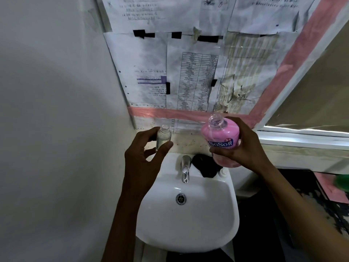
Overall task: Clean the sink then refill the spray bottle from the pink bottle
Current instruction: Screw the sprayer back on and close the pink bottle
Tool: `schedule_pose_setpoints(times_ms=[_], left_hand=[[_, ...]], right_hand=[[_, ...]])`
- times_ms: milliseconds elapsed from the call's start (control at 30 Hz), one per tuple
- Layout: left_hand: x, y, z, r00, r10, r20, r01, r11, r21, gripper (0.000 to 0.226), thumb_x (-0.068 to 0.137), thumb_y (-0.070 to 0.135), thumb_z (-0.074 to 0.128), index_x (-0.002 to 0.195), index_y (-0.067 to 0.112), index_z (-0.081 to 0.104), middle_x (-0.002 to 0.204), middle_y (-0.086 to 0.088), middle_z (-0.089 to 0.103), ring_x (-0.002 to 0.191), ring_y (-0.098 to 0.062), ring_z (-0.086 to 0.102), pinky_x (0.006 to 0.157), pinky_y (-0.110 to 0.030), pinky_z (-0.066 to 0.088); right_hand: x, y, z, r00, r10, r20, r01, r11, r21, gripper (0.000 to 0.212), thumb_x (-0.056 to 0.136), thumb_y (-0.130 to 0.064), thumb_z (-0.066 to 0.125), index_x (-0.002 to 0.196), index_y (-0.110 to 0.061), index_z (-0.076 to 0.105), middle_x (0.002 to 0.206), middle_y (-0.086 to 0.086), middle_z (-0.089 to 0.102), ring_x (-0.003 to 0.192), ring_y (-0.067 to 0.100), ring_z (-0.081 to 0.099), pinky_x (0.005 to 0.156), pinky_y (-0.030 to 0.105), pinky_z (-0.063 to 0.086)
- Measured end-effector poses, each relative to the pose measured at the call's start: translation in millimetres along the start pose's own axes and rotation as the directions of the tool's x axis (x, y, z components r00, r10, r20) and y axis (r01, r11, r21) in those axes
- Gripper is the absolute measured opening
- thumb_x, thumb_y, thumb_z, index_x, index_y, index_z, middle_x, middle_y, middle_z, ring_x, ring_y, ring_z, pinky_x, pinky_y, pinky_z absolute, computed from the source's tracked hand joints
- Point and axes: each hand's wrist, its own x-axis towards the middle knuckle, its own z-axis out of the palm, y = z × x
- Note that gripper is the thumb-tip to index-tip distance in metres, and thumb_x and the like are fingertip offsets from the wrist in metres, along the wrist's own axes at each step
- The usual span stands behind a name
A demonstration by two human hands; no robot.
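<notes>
Head: uncapped pink bottle, half-full

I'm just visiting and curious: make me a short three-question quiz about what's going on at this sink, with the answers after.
1. True or false: the pink bottle has its cap off.
2. Which hand holds the small clear spray bottle? A) left hand B) right hand C) neither
3. What dark thing lies on the sink rim just right of the tap?

Key
1. True: its neck is open.
2. A: the left hand grips it, also uncapped, while the right hand holds the pink bottle.
3. A black cloth.
</notes>
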Motion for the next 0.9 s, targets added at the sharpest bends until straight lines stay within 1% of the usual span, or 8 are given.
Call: schedule_pose_setpoints(times_ms=[200, 400, 500, 567, 733, 767, 867, 900], left_hand=[[3.5, -3.1, -7.0, 1.0, -0.024, -0.017, 0.024, 1.0, 0.015, 0.039, 0.084, 0.036, 0.074, 0.121, 0.03, 0.063, 0.116, 0.012, 0.066, 0.112, -0.006, 0.063, 0.081, -0.012, 0.053], [3.8, -11.6, -18.3, 0.997, -0.066, -0.048, 0.068, 0.996, 0.05, 0.039, 0.083, 0.031, 0.075, 0.121, 0.028, 0.063, 0.117, 0.011, 0.067, 0.113, -0.003, 0.063, 0.086, -0.013, 0.053], [2.1, -18.1, -24.5, 0.994, -0.092, -0.067, 0.096, 0.993, 0.064, 0.041, 0.085, 0.023, 0.077, 0.123, 0.028, 0.063, 0.118, 0.012, 0.067, 0.114, -0.002, 0.063, 0.085, -0.01, 0.051], [-0.1, -22.0, -29.0, 0.991, -0.105, -0.081, 0.111, 0.992, 0.067, 0.041, 0.085, 0.022, 0.076, 0.122, 0.032, 0.062, 0.118, 0.013, 0.067, 0.114, -0.002, 0.063, 0.084, -0.009, 0.051], [-8.0, -29.2, -39.4, 0.985, -0.128, -0.12, 0.139, 0.986, 0.087, 0.041, 0.084, 0.033, 0.073, 0.123, 0.031, 0.063, 0.119, 0.016, 0.066, 0.115, 0.0, 0.062, 0.084, -0.009, 0.051], [-10.3, -30.7, -42.0, 0.982, -0.136, -0.131, 0.148, 0.985, 0.09, 0.042, 0.083, 0.035, 0.073, 0.123, 0.031, 0.063, 0.119, 0.016, 0.066, 0.114, 0.0, 0.061, 0.084, -0.009, 0.051], [-15.0, -33.7, -44.8, 0.977, -0.152, -0.15, 0.166, 0.982, 0.086, 0.041, 0.082, 0.035, 0.073, 0.122, 0.034, 0.062, 0.119, 0.016, 0.066, 0.114, 0.0, 0.062, 0.084, -0.01, 0.051], [-15.6, -34.4, -44.9, 0.975, -0.158, -0.154, 0.172, 0.982, 0.082, 0.04, 0.083, 0.034, 0.074, 0.121, 0.035, 0.062, 0.118, 0.017, 0.066, 0.114, -0.001, 0.062, 0.084, -0.009, 0.051]], right_hand=[[-3.2, 14.8, 12.5, 0.997, 0.075, 0.006, -0.075, 0.997, 0.027, 0.09, 0.055, -0.037, 0.098, 0.133, -0.024, 0.056, 0.12, -0.02, 0.066, 0.105, -0.008, 0.064, 0.081, 0.004, 0.048], [6.3, 12.6, 37.0, 0.996, 0.091, 0.023, -0.092, 0.993, 0.073, 0.09, 0.056, -0.045, 0.096, 0.132, -0.027, 0.051, 0.121, -0.028, 0.061, 0.106, -0.008, 0.061, 0.077, 0.003, 0.046], [15.6, 12.8, 58.2, 0.992, 0.124, 0.023, -0.126, 0.987, 0.101, 0.091, 0.055, -0.043, 0.098, 0.129, -0.032, 0.046, 0.117, -0.032, 0.061, 0.103, -0.009, 0.063, 0.076, 0.007, 0.05], [23.1, 12.0, 73.3, 0.99, 0.133, 0.035, -0.136, 0.985, 0.107, 0.089, 0.056, -0.046, 0.097, 0.128, -0.035, 0.047, 0.12, -0.025, 0.062, 0.105, -0.005, 0.064, 0.08, 0.013, 0.054], [38.7, 15.8, 113.2, 0.981, 0.169, 0.095, -0.181, 0.973, 0.14, 0.078, 0.056, -0.049, 0.097, 0.12, -0.038, 0.054, 0.114, -0.024, 0.067, 0.101, -0.005, 0.067, 0.076, 0.01, 0.053], [42.0, 18.6, 123.0, 0.976, 0.185, 0.118, -0.2, 0.971, 0.131, 0.078, 0.054, -0.049, 0.098, 0.118, -0.038, 0.054, 0.113, -0.023, 0.068, 0.101, -0.004, 0.067, 0.078, 0.014, 0.056], [49.4, 35.4, 149.9, 0.956, 0.227, 0.187, -0.248, 0.964, 0.098, 0.078, 0.054, -0.046, 0.099, 0.117, -0.032, 0.056, 0.114, -0.012, 0.069, 0.104, 0.009, 0.069, 0.087, 0.042, 0.06], [51.3, 41.5, 157.9, 0.951, 0.229, 0.209, -0.248, 0.966, 0.071, 0.078, 0.055, -0.046, 0.098, 0.118, -0.03, 0.055, 0.114, -0.011, 0.069, 0.104, 0.012, 0.069, 0.088, 0.045, 0.059]])
